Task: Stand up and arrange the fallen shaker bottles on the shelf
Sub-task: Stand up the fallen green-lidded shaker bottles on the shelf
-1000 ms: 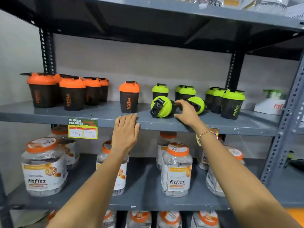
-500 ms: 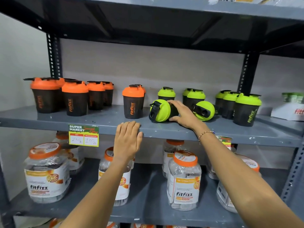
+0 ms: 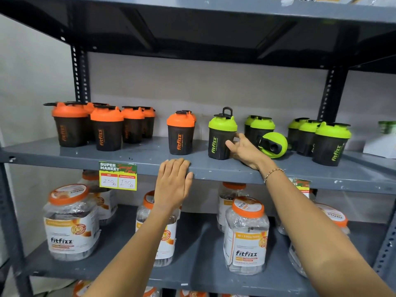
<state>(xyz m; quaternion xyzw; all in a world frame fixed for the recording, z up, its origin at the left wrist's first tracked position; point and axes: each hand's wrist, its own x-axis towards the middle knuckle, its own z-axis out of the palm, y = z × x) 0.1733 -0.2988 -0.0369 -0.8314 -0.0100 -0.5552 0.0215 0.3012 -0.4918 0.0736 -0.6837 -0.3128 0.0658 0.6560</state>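
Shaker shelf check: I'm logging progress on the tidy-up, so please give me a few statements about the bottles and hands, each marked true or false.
1. The right hand grips an upright green-lidded shaker. True.
2. Every green-lidded shaker stands upright. False: one fallen green-lidded shaker lies on its side, right of the hand.
3. The left hand rests on the front edge of the shelf. True.
4. The left hand holds an orange-lidded shaker. False: the nearest orange-lidded shaker stands untouched.
5. The price tag hangs from the shelf edge, left of the left hand. True.
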